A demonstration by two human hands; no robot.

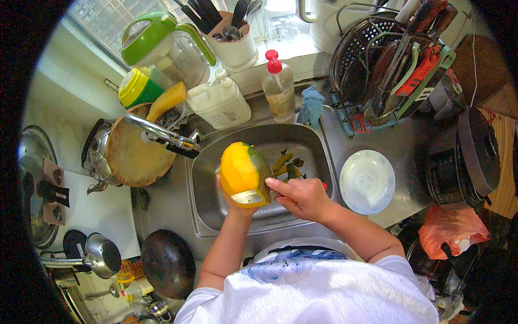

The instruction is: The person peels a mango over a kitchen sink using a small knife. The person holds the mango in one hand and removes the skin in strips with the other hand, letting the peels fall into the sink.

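Note:
Above the sink [259, 222], my left hand [239, 208] supports a partly peeled pumpkin [238, 168] from below and behind. Its left side is bare yellow-orange flesh, while dark green skin remains on the right. My right hand [305, 198] grips a knife whose shiny blade [247, 197] lies flat against the pumpkin's lower end. Most of the handle is hidden in my fist; a bit of red shows behind it. My right index finger reaches the pumpkin's skin. Cut green and yellow peelings [288, 164] lie on the sink floor behind my right hand.
A chrome faucet [162, 131] juts over the sink's left side. A white bowl [367, 182] stands right of the sink. Behind are a white jug [220, 101], a red-topped pump bottle [279, 91], a blue cloth [311, 106] and a crowded knife rack [388, 81]. A dark wok [168, 263] sits front left.

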